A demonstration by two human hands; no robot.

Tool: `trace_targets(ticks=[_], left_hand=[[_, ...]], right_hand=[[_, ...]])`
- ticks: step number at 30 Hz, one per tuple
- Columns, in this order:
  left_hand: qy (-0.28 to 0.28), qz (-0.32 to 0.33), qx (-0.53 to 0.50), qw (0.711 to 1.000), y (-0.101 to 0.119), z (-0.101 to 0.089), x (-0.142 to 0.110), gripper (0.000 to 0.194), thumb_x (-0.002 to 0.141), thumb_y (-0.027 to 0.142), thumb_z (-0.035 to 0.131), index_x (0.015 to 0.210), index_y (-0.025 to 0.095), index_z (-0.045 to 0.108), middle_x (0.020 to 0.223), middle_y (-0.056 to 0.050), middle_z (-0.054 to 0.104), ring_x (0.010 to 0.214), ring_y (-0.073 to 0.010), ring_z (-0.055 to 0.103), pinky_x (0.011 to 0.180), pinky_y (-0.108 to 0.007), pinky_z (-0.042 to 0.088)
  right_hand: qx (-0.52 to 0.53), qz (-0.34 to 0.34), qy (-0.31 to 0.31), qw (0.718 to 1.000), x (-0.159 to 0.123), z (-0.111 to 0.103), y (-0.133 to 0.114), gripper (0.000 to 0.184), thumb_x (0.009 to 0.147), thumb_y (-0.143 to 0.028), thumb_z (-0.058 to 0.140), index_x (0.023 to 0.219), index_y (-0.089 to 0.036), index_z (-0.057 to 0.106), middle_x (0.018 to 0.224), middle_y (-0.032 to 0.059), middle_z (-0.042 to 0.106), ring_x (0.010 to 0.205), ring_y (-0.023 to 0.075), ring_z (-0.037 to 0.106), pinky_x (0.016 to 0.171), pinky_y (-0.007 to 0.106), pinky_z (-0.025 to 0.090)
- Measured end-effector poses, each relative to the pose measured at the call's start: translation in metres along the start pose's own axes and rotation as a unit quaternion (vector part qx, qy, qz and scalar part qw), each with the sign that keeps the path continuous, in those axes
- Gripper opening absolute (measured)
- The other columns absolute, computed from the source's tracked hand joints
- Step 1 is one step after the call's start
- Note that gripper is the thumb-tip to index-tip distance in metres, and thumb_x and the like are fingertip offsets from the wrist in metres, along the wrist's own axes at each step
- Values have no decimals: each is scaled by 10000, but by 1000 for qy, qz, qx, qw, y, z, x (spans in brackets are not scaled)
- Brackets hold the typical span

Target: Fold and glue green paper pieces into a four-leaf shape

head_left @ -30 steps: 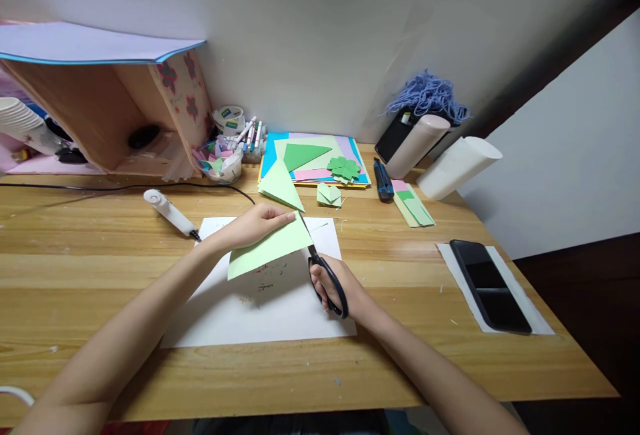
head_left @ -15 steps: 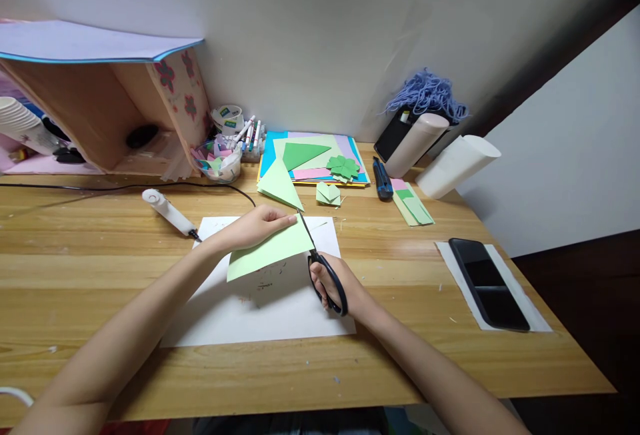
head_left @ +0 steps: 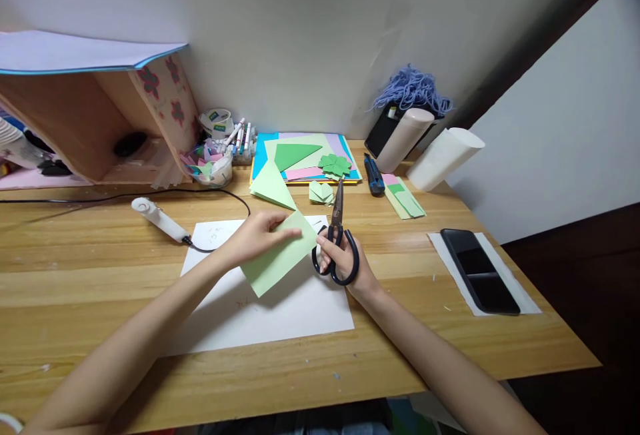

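My left hand (head_left: 263,235) grips a pale green piece of paper (head_left: 277,262) by its upper left part, thumb lying on top. In my right hand (head_left: 345,258) is a pair of black-handled scissors (head_left: 339,222), blades together and pointing away from me. The right fingertips touch or nearly touch the paper's right corner. Below both hands lies a white sheet (head_left: 300,318) with faint marks. Just beyond the paper rests a folded pale green triangle (head_left: 273,185). A folded green paper heart (head_left: 321,192) sits behind the scissors.
At the back are stacked coloured papers (head_left: 257,165) bearing a green clover (head_left: 335,166). A white glue gun (head_left: 159,220) with a black cord lies left. A blue-black cutter (head_left: 374,175), paper strips (head_left: 407,198) and a phone (head_left: 480,270) are right. A cardboard box (head_left: 165,115) stands back left.
The scissors have come away from the paper's right edge and turned upright, blades closed. The green paper has rotated in my left hand. The view has shifted slightly.
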State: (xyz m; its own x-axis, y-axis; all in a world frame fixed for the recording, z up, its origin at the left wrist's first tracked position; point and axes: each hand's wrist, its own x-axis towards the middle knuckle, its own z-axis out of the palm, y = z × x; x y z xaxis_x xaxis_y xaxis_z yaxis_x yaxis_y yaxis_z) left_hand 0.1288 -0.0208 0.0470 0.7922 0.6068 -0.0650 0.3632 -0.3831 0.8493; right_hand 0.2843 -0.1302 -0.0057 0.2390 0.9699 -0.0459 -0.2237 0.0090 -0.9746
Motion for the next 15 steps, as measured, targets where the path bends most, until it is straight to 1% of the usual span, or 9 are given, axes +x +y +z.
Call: trace_targets(ticks=[2,3,6,8,10,13,15], left_hand=[[-14,40,-17,999,2,-2,-1,219,724,371,584,782,162,617,725,-9,619,655,-137,547,574,-222,415],[-9,65,-19,998,3,-3,-1,185,716,331,600,794,165,628,777,-24,634,721,-152,567,642,-242,437],[47,143,-8,989,5,-5,-1,86,731,246,597,737,175,645,921,-65,627,891,-180,570,813,-299,429],[87,181,4,980,5,-5,-1,69,731,229,607,699,185,649,1024,-79,595,976,-195,549,867,-320,414],[121,203,18,972,4,-2,-2,73,723,232,626,669,194,654,1090,-81,561,1027,-207,528,894,-333,408],[156,225,45,961,4,5,-4,66,717,225,638,659,214,667,1153,-66,520,1094,-225,486,950,-365,378],[161,237,73,955,5,10,-6,63,716,219,640,664,231,673,1186,-51,499,1125,-235,460,988,-399,343]], right_hand=[[3,-10,16,1000,1,-2,-3,236,777,-388,580,756,-163,511,448,-72,448,388,71,457,423,183,404],[10,-9,27,1000,1,-3,-5,255,786,-406,562,742,-159,516,446,-69,447,386,70,456,420,182,401],[59,17,50,997,2,-6,-11,335,805,-479,497,709,-158,507,425,-71,418,364,69,441,395,180,393],[85,42,31,995,2,-7,-13,372,805,-514,471,709,-156,505,420,-73,405,352,68,430,379,180,390],[94,62,-3,994,1,-7,-14,385,804,-523,465,733,-148,518,432,-70,411,354,67,428,371,180,393],[107,72,-45,991,-1,-4,-14,329,790,-470,521,746,-145,516,455,-71,418,371,65,431,382,186,414],[117,65,-58,989,-2,-2,-12,269,767,-407,576,722,-156,487,463,-76,419,380,62,433,397,190,427]])
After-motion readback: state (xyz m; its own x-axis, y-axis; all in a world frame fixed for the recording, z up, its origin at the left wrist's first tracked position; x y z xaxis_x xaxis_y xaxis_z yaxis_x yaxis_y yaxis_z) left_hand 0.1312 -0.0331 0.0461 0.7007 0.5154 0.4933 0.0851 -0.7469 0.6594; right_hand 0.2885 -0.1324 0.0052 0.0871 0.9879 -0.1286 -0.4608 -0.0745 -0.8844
